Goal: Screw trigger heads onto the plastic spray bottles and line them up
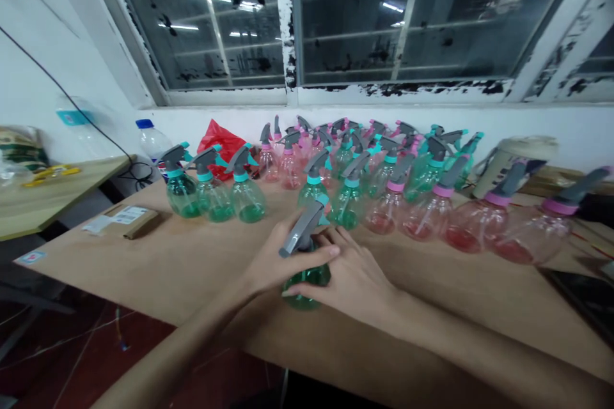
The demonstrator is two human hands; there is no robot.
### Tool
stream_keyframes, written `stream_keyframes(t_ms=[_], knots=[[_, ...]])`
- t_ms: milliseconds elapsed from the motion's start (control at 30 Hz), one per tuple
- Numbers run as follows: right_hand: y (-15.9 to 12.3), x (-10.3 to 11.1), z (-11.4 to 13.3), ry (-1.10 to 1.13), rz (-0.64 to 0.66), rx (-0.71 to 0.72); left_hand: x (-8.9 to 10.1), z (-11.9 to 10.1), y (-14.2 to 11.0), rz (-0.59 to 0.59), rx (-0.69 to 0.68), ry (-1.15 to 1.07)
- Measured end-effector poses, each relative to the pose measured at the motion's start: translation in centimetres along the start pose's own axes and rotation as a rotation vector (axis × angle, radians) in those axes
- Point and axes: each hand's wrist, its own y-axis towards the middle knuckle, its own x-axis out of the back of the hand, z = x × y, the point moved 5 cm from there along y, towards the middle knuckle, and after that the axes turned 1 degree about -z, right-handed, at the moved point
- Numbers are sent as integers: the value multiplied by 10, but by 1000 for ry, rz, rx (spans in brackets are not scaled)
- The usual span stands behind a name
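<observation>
A green spray bottle (307,297) with a grey and teal trigger head stands upright near the table's front edge, between both hands. My left hand (275,259) is closed around its neck, just under the trigger head, with the thumb laid across the front. Against the bottle's right side, my right hand (359,275) wraps the body, its thumb low on the front. Fingers behind the bottle are partly hidden. Just beyond them are another green spray bottle (348,208) with a teal collar and a pink spray bottle (384,211).
Three green spray bottles (247,201) stand at left, near a red plastic bag (223,140). Many more crowd the back by the window. A cardboard packet (125,220) lies left on the brown table (201,268). Pink bottles (532,236) line the right; a dark flat object (582,297) is there.
</observation>
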Motion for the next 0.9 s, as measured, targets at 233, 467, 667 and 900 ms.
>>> stream_keyframes(t_ms=[233,467,667,900], knots=[[-36,16,-42,81,79,31,-41,-1,15,-40,-2,-138],[-87,24,-129,59,146,-76,-57,3,46,-72,34,-97],[-101,22,-154,43,198,-90,-71,4,69,11,14,-147],[-101,18,-157,45,227,-112,-79,-2,78,71,-36,-143]])
